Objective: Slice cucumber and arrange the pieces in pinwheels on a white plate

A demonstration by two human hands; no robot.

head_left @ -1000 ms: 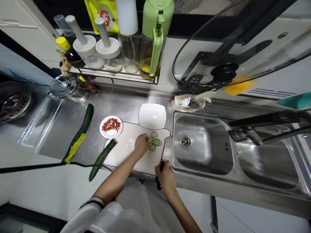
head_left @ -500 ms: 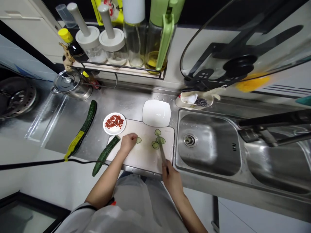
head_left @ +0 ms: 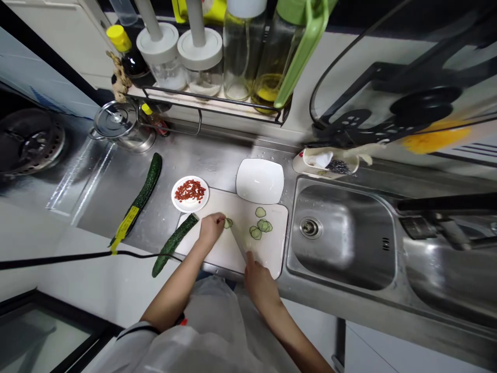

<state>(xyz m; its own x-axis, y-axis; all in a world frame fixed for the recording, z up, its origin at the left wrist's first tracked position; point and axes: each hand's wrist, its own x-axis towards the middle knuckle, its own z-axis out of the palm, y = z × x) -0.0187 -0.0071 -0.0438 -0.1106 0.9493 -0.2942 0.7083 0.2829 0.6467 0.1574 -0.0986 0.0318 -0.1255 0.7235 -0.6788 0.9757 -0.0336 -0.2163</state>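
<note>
My left hand (head_left: 212,229) is over the left part of the white cutting board (head_left: 236,251), its fingers pinched on a small cucumber slice (head_left: 228,223). My right hand (head_left: 259,280) grips a knife (head_left: 238,240) by the handle at the board's front. The blade points up and left, its tip close to that slice. Several thin cucumber slices (head_left: 264,225) lie on the right half of the board, some overlapping. Left of my left hand, a cut piece of cucumber (head_left: 174,244) rests across the board's left edge.
A white plate of chopped red bits (head_left: 181,203) and a white bowl (head_left: 260,181) sit behind the board. Farther left lie a whole cucumber with a yellow label (head_left: 144,189) and a lidded pot (head_left: 120,127). The sink (head_left: 341,233) is to the right. A black cable (head_left: 128,253) crosses in front.
The knife in my right hand has moved left, from the sliced pieces over to the slice at my left hand. The view has shifted slightly. My left hand stays by its slice.
</note>
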